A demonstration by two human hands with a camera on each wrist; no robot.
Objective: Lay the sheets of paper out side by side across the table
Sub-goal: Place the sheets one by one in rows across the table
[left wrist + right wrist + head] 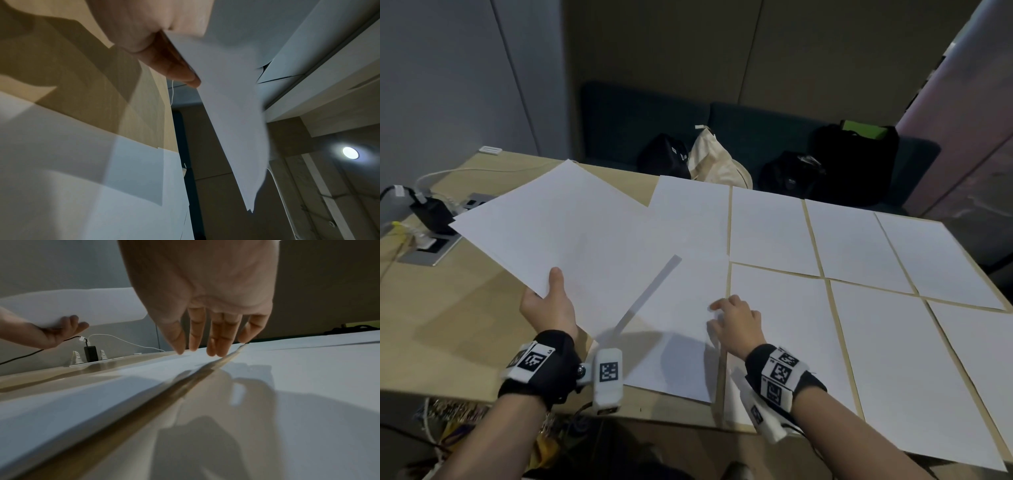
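Note:
My left hand [548, 291] grips a stack of white sheets [558, 226] by its near corner and holds it tilted above the left half of the wooden table [465, 325]. In the left wrist view the thumb [170, 65] lies along the stack [226, 105]. My right hand [719, 311] has straight fingers [213, 340] touching a single sheet [678, 342] flat on the table, near its right edge. Several more sheets [767, 226] lie side by side in two rows across the right half, with thin gaps between them.
A power socket panel with a black adapter [431, 219] and cables sits at the table's left edge. Dark bags [852, 161] and a cream cloth bag [715, 161] rest on the bench behind the table. Bare wood shows at the front left.

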